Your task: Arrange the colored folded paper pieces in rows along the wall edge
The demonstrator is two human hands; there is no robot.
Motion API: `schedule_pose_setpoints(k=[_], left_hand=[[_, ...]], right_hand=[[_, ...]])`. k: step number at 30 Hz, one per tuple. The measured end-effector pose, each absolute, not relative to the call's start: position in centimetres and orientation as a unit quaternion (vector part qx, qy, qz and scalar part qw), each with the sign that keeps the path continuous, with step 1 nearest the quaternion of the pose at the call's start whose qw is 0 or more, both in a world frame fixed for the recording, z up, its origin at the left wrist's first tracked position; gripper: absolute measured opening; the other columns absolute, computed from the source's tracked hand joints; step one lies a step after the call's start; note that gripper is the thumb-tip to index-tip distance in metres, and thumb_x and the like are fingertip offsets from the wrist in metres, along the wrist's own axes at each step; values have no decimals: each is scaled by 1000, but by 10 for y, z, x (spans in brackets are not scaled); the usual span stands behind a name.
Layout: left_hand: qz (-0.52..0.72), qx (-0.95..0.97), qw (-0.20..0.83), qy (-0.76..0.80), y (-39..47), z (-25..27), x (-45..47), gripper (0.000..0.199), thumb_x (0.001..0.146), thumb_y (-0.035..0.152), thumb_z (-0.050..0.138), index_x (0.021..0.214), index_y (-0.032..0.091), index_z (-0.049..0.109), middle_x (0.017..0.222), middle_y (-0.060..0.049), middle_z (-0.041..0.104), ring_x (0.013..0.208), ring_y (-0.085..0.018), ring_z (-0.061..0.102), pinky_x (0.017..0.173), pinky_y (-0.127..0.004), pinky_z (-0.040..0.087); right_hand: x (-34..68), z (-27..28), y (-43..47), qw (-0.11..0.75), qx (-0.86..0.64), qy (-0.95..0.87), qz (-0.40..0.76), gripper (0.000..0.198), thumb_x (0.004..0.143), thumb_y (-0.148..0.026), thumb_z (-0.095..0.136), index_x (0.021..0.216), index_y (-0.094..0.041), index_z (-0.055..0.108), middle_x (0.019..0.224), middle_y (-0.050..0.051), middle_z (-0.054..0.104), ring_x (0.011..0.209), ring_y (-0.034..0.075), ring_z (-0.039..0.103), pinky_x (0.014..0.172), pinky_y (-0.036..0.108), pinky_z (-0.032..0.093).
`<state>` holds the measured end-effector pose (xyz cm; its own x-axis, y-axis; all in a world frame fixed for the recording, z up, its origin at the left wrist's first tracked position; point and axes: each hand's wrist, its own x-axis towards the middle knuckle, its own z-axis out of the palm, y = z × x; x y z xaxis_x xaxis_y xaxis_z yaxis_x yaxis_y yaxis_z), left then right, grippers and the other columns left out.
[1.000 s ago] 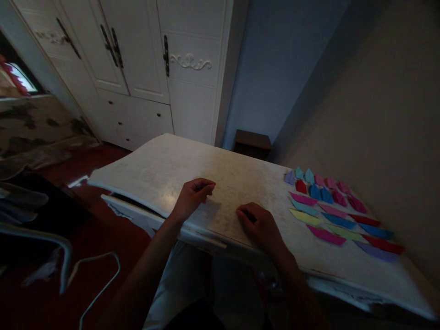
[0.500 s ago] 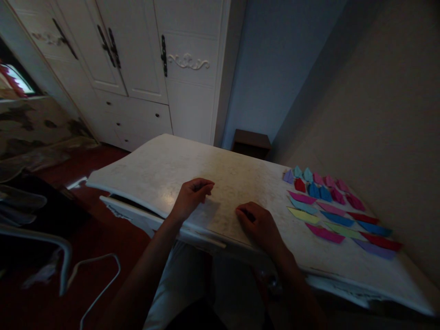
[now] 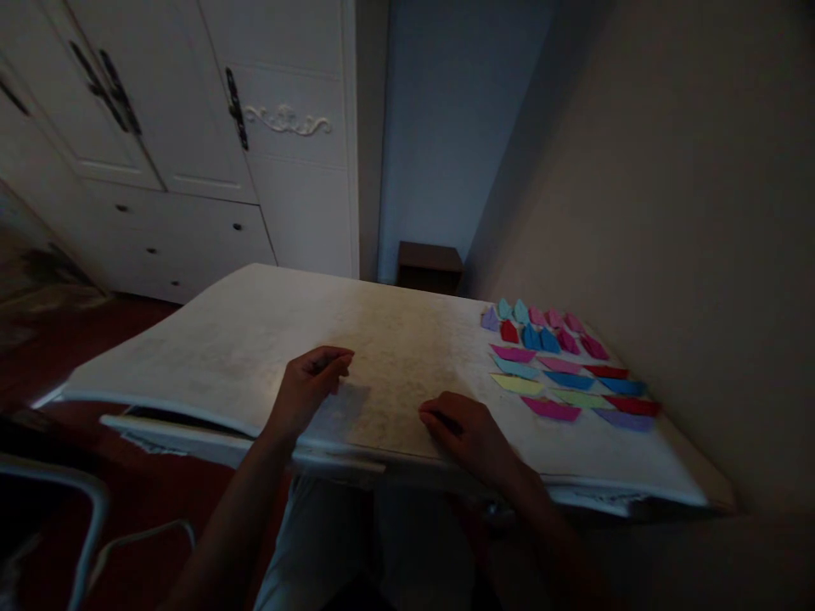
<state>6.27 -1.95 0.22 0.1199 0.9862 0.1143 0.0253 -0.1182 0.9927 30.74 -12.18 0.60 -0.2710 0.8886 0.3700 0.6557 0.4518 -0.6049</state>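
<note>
My left hand (image 3: pixel 313 379) hovers over the pale tabletop (image 3: pixel 210 331), its fingers curled and thumb against them. Nothing shows between its fingertips. Near the front edge, my right hand (image 3: pixel 468 428) rests at or just above the surface, fingers closed with no object visible in it. To its right lie rows of folded paper boats. A magenta boat (image 3: pixel 551 409) is nearest that hand, with a yellow boat (image 3: pixel 517 383) and a purple boat (image 3: pixel 624 419) close by. Behind them stand smaller folded paper pieces, among them a red one (image 3: pixel 508 332) and a blue one (image 3: pixel 531 337).
A drawer (image 3: pixel 184 433) juts out slightly at the table's front left. A white wardrobe (image 3: pixel 306 187) stands behind the table, with a brown box-like cabinet (image 3: pixel 429 256) beside it. The wall (image 3: pixel 668 255) borders the right side. A metal chair frame (image 3: pixel 89 501) is at lower left.
My view has turned to the right, so the table, wardrobe and paper boats sit farther left in the picture. Both hands keep nearly the same closed pose.
</note>
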Motion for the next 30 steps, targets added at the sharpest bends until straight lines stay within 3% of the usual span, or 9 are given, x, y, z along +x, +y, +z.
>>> schedule_pose_setpoints(k=[7,10,12,15,20,22,25,30], left_hand=[[439,623,416,496,-19,8,81,34,74,45,67,90,16,72,72,-3,68,59,-13,58,50,-22,44],[411,684,358,484,-8,14,115,33,78,45,61,90,16,71,76,-4,69,62,-16,61,57,-27,49],[397,738,309,449,2,21,149,31,80,42,58,92,16,69,84,-6,70,67,-17,62,63,-30,51],[369,811,255,374,20,34,213,30,84,36,55,102,14,66,100,-10,67,80,-19,65,73,-34,53],[263,900,152,312,51,41,324,46,86,40,60,119,9,57,120,-18,61,113,-29,57,98,-42,46],[227,911,124,320,64,36,360,50,88,47,56,123,12,55,125,-17,59,118,-31,55,98,-44,45],[191,924,89,321,83,26,402,61,89,56,49,135,16,47,143,-17,47,135,-36,37,105,-53,37],[113,937,99,314,106,11,438,71,90,67,34,144,21,37,155,-14,32,144,-40,16,107,-70,19]], right_hand=[[409,20,-134,408,-582,-703,35,19,92,-34,55,100,-21,66,94,6,68,87,20,63,78,33,51],[477,23,-112,458,-659,-596,-31,29,88,-40,56,106,-19,65,93,7,67,80,21,62,73,35,52],[519,23,-91,452,-692,-559,-60,40,84,-44,57,113,-17,62,102,11,66,88,24,63,76,39,52],[566,23,-55,397,-734,-545,-84,54,82,-45,55,125,-12,56,120,19,60,105,28,60,88,44,50],[591,15,-10,236,-828,-506,-52,71,88,-51,46,146,-11,37,147,23,38,135,36,37,106,54,34],[593,10,-1,186,-856,-481,-31,73,90,-56,43,150,-15,30,154,22,28,140,39,28,107,58,29],[592,2,4,144,-870,-471,-13,73,92,-62,34,151,-20,28,157,20,22,144,39,19,109,60,24],[584,-5,4,88,-877,-472,21,69,94,-62,28,152,-24,28,158,18,19,143,40,18,106,68,20]])
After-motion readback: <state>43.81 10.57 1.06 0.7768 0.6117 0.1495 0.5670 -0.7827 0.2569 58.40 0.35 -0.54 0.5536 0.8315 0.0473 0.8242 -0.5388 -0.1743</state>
